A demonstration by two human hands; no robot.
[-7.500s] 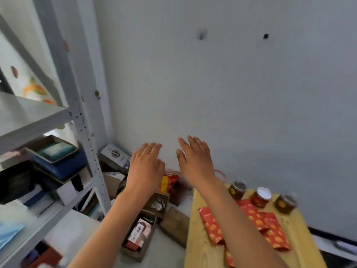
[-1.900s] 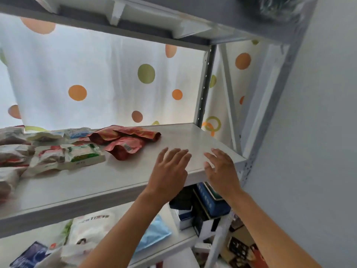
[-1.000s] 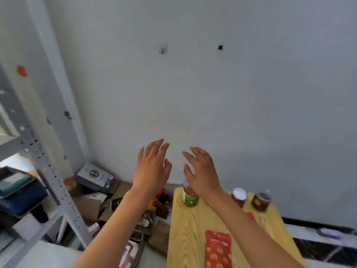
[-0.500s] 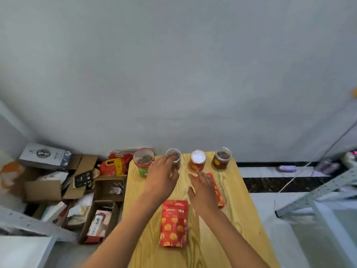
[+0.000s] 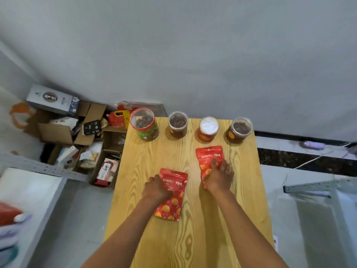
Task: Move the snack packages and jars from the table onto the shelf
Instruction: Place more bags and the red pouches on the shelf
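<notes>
Two red snack packages lie flat on the wooden table (image 5: pixel 146 219). My left hand (image 5: pixel 156 188) grips the left edge of the nearer red package (image 5: pixel 173 198), thumb over its face. My right hand (image 5: pixel 219 177) is curled over the lower part of the farther red package (image 5: pixel 209 156), thumb at its left edge. Several jars stand in a row along the table's far edge: a green jar with a red rim (image 5: pixel 145 125), a clear jar (image 5: pixel 177 123), a jar with a white lid (image 5: pixel 208 129) and another clear jar (image 5: pixel 239 130). The grey shelf (image 5: pixel 29 192) shows at the lower left.
Open cardboard boxes (image 5: pixel 63 130) and loose packets crowd the floor left of the table, against the grey wall. A perforated metal frame (image 5: pixel 309 188) stands at the right. A white cable (image 5: pixel 309 161) runs over the dark floor strip there.
The view has dropped from the wall to the table. My left hand came back from the jars to the nearer package, and my right hand has settled on the farther one.
</notes>
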